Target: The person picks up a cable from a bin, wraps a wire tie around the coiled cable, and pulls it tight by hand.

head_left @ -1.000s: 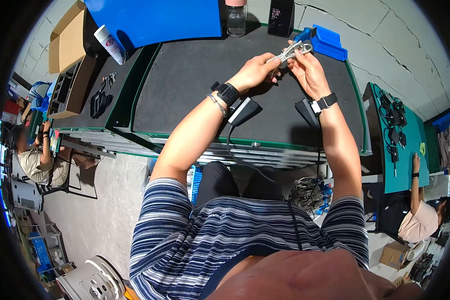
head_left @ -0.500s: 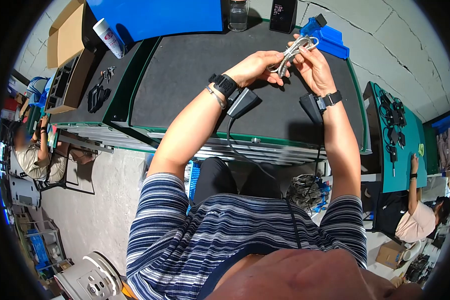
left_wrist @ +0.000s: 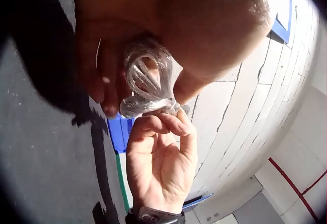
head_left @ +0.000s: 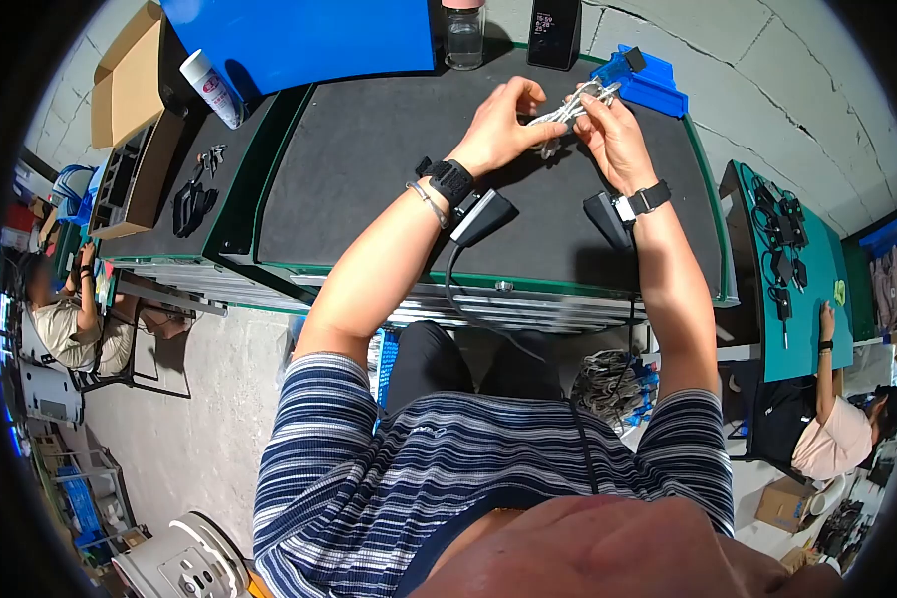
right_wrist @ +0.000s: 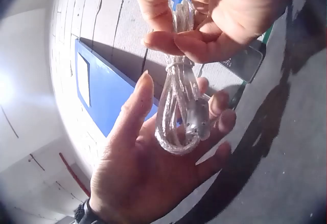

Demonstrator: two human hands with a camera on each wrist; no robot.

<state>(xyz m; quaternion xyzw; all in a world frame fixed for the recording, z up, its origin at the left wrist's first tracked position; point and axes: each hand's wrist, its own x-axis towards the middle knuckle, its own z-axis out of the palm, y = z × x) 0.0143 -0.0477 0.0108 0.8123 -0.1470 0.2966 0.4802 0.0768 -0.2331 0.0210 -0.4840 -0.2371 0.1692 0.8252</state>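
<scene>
A bundled, clear-sheathed silvery cable [right_wrist: 173, 93] hangs looped from my right hand [head_left: 618, 140], whose thumb and fingers pinch it near its middle. A thin tie wraps the bundle just below the pinch in the right wrist view. Its blue connector [head_left: 613, 72] with a dark end points away from me, above the fingers. At the lower loop sits a small grey plug end [right_wrist: 198, 116]. My left hand [head_left: 498, 130] is spread around that loop, thumb out and fingers extended; in the right wrist view the palm lies behind the cable.
A blue bin [head_left: 658, 85] stands behind the right hand, with a dark phone-like display [head_left: 554, 35] and a bottle [head_left: 464, 38] along the dark mat's [head_left: 369, 169] far edge. Left are a spray can [head_left: 212, 88] and an open cardboard box [head_left: 130, 90]. Two people sit at side tables.
The left fingers have let go of the lower loop and spread apart. The blue connector rose and then came down a little, and the bundle shifted slightly with the right hand.
</scene>
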